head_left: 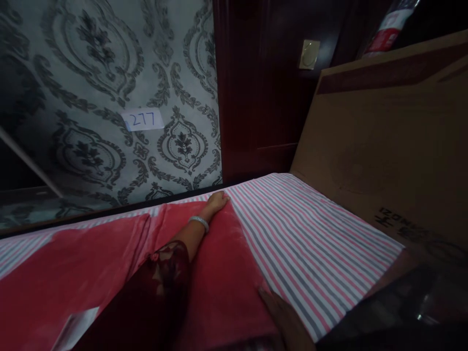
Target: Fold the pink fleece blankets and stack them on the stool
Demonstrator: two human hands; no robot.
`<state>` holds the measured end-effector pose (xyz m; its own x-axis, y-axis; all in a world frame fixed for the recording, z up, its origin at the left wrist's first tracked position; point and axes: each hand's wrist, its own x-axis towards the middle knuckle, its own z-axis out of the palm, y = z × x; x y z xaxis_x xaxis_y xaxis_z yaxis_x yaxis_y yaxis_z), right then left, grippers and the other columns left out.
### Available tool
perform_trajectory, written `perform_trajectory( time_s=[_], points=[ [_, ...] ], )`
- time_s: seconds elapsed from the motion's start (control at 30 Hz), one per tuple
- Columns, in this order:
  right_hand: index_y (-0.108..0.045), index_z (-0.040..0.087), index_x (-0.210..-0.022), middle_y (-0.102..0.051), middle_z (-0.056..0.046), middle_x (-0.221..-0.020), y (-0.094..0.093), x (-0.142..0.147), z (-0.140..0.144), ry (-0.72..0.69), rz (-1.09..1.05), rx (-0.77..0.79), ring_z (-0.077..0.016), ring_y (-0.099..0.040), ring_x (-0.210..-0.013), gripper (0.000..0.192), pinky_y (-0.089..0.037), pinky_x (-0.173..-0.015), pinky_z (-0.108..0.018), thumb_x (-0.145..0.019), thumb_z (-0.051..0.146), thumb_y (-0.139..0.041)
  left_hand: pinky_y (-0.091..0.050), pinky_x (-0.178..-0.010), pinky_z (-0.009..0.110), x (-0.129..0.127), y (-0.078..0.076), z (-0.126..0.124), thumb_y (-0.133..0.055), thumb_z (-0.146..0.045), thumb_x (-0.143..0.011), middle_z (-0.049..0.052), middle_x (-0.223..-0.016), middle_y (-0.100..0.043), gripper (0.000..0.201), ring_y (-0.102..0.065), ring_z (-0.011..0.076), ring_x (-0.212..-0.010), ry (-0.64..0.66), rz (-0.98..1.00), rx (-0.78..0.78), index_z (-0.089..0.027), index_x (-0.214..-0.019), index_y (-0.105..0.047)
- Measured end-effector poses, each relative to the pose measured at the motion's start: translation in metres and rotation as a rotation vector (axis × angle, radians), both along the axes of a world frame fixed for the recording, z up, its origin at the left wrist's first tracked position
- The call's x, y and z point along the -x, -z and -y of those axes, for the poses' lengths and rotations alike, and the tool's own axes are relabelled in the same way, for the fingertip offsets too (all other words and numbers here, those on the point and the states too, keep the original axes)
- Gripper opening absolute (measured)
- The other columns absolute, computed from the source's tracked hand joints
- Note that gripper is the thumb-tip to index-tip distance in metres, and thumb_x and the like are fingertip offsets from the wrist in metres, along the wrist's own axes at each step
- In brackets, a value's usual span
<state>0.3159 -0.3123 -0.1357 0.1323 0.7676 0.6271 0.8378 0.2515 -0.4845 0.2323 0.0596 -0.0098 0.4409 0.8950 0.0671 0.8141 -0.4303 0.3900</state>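
A red cloth (223, 268), soft and fuzzy looking, lies spread over a striped sheet (292, 229) in white, pink and grey. At the cloth's far right corner, my left hand (218, 201) is closed on the edge, with a light bracelet (200, 223) on its wrist. My right hand (285, 314) is at the near right edge of the same cloth, fingers bent against it; shadow hides part of the grip. To the left, a raised crease runs through the cloth, and a white piece (76, 327) shows beside my dark red sleeve (157, 282).
A big cardboard box (380, 136) stands along the right side, with a red-labelled bottle (389, 29) behind it. Patterned wallpaper (146, 161) carries a paper marked 277 (143, 119). Dark red wood panelling (263, 97) with a switch (309, 54) rises behind the sheet.
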Motion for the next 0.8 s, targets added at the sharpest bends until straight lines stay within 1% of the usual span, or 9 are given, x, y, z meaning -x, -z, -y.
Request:
perform_trajectory(
  time_s=[0.1, 0.2, 0.33, 0.43, 0.53, 0.63, 0.67, 0.73, 0.8],
  points=[
    [-0.033, 0.039, -0.154, -0.061, 0.000, -0.138, -0.005, -0.002, 0.003, -0.030, -0.060, -0.031, -0.0231, -0.063, -0.121, 0.054, -0.056, -0.097, -0.037, -0.102, 0.026, -0.033, -0.053, -0.090, 0.042, 0.004, -0.010, -0.002, -0.056, -0.044, -0.096, 0.007, -0.108, -0.067, 0.033, -0.065, 0.0198, -0.098, 0.055, -0.017, 0.037, -0.015, -0.107, -0.065],
    [-0.039, 0.038, -0.152, -0.060, 0.001, -0.140, -0.008, -0.005, 0.005, -0.042, -0.108, -0.035, -0.0231, -0.062, -0.122, 0.051, -0.055, -0.100, -0.038, -0.101, 0.028, -0.039, -0.052, -0.093, 0.045, 0.027, -0.024, -0.004, -0.055, -0.046, -0.096, 0.008, -0.117, -0.066, 0.039, -0.064, 0.0218, -0.104, 0.084, -0.035, 0.042, -0.016, -0.118, -0.062],
    [-0.045, 0.032, -0.149, -0.061, -0.001, -0.139, -0.008, -0.016, 0.005, -0.085, -0.063, 0.013, -0.0228, -0.063, -0.121, 0.050, -0.057, -0.097, -0.034, -0.099, 0.030, -0.044, -0.045, -0.104, 0.053, 0.092, -0.043, -0.003, -0.058, -0.045, -0.094, 0.012, -0.133, -0.060, 0.045, -0.058, 0.0262, -0.120, 0.035, -0.109, 0.017, -0.017, -0.128, -0.058],
    [-0.048, 0.031, -0.147, -0.063, -0.001, -0.138, -0.015, -0.029, 0.010, -0.128, -0.038, 0.064, -0.0216, -0.064, -0.120, 0.049, -0.058, -0.095, -0.030, -0.099, 0.031, -0.047, -0.040, -0.110, 0.049, 0.156, -0.055, 0.004, -0.055, -0.043, -0.095, 0.012, -0.141, -0.057, 0.045, -0.054, 0.0260, -0.129, -0.012, -0.150, -0.012, -0.019, -0.133, -0.056],
    [-0.050, 0.032, -0.145, -0.063, -0.001, -0.137, -0.042, -0.036, 0.019, -0.149, -0.032, 0.113, -0.0212, -0.065, -0.119, 0.047, -0.058, -0.093, -0.029, -0.098, 0.036, -0.051, -0.039, -0.111, 0.037, 0.218, -0.059, 0.017, -0.050, -0.042, -0.095, 0.009, -0.144, -0.056, 0.047, -0.050, 0.0246, -0.135, -0.065, -0.164, -0.043, -0.023, -0.138, -0.054],
    [-0.045, 0.031, -0.149, -0.061, -0.005, -0.140, -0.089, -0.023, 0.018, -0.037, -0.047, 0.022, -0.0241, -0.063, -0.121, 0.053, -0.059, -0.094, -0.034, -0.097, 0.043, -0.050, -0.039, -0.112, 0.036, 0.261, -0.054, 0.032, -0.048, -0.039, -0.094, 0.009, -0.145, -0.056, 0.051, -0.049, 0.0257, -0.136, -0.104, -0.157, -0.077, -0.022, -0.141, -0.051],
    [-0.042, 0.030, -0.151, -0.059, -0.006, -0.142, -0.105, -0.012, 0.012, -0.011, -0.044, -0.002, -0.0251, -0.061, -0.124, 0.054, -0.057, -0.096, -0.038, -0.098, 0.043, -0.048, -0.037, -0.113, 0.036, 0.269, -0.052, 0.038, -0.047, -0.037, -0.093, 0.010, -0.147, -0.054, 0.053, -0.048, 0.0251, -0.138, -0.102, -0.147, -0.093, -0.021, -0.143, -0.049],
    [-0.042, 0.029, -0.151, -0.053, -0.008, -0.147, -0.130, 0.014, -0.006, -0.080, 0.029, -0.046, -0.0267, -0.053, -0.133, 0.052, -0.050, -0.106, -0.045, -0.100, 0.041, -0.043, -0.034, -0.115, 0.034, 0.272, -0.046, 0.048, -0.047, -0.035, -0.094, 0.011, -0.153, -0.047, 0.056, -0.042, 0.0231, -0.142, -0.071, -0.123, -0.126, -0.019, -0.148, -0.044],
    [-0.039, 0.028, -0.152, -0.046, -0.008, -0.153, -0.139, 0.040, -0.030, -0.151, 0.166, -0.032, -0.0280, -0.041, -0.142, 0.053, -0.042, -0.112, -0.051, -0.101, 0.041, -0.042, -0.032, -0.117, 0.036, 0.263, -0.040, 0.059, -0.048, -0.037, -0.093, 0.011, -0.159, -0.037, 0.061, -0.034, 0.0233, -0.147, -0.030, -0.092, -0.156, -0.021, -0.151, -0.038]
  ],
)
